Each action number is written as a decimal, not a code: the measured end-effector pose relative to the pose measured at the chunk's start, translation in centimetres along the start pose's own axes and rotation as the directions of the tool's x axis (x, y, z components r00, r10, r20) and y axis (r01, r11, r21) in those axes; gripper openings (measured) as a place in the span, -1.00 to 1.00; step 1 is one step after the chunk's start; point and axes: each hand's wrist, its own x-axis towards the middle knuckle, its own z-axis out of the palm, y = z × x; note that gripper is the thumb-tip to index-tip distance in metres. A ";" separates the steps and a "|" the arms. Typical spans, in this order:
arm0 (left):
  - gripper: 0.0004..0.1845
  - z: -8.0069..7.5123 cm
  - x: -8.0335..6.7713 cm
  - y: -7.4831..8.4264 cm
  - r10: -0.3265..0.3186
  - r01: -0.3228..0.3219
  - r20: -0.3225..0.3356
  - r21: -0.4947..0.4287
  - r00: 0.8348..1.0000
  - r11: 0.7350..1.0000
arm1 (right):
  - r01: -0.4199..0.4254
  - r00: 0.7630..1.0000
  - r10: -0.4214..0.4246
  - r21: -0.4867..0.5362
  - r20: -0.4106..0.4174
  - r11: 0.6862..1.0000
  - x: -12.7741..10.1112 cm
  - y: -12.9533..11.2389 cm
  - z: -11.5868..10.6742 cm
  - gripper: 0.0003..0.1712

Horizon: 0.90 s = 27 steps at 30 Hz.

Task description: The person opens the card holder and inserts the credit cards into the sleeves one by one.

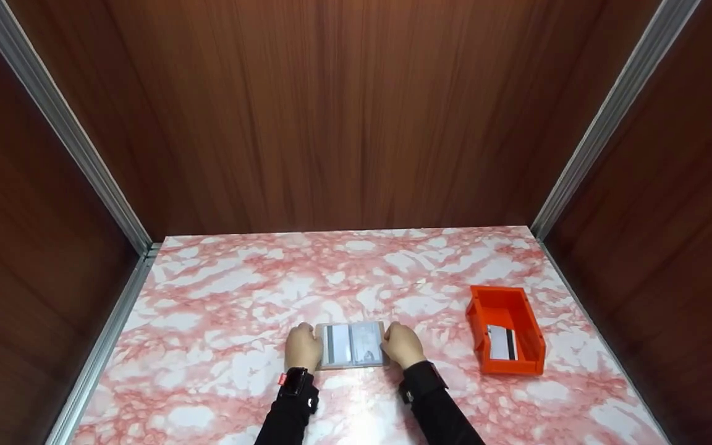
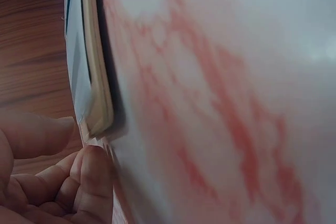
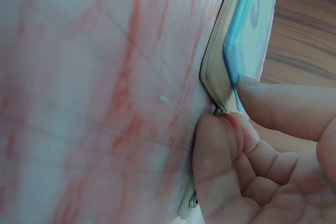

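A grey card holder [image 1: 354,344] lies open and flat on the pink marble table [image 1: 356,278], with cards showing in its two clear pockets. My left hand [image 1: 304,347] grips its left edge and my right hand [image 1: 402,344] grips its right edge. In the left wrist view the holder's edge [image 2: 97,87] sits just above my curled fingers [image 2: 84,177]. In the right wrist view my thumb [image 3: 283,106] presses on the holder's corner [image 3: 231,61] while the curled fingers [image 3: 218,166] rest against the table beneath it.
An orange plastic bin [image 1: 505,330] stands on the table to the right of my hands, with a white card [image 1: 502,342] inside. Dark wood-grain walls with metal corner strips [image 1: 65,130] close in the table at the back and both sides.
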 end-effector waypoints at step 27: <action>-0.81 0.1 -0.2 0.0 0.012 -0.013 0.062 0.028 0.998 1.000 | 0.021 1.000 -0.021 0.004 -0.016 1.000 -0.1 0.1 0.1 -0.84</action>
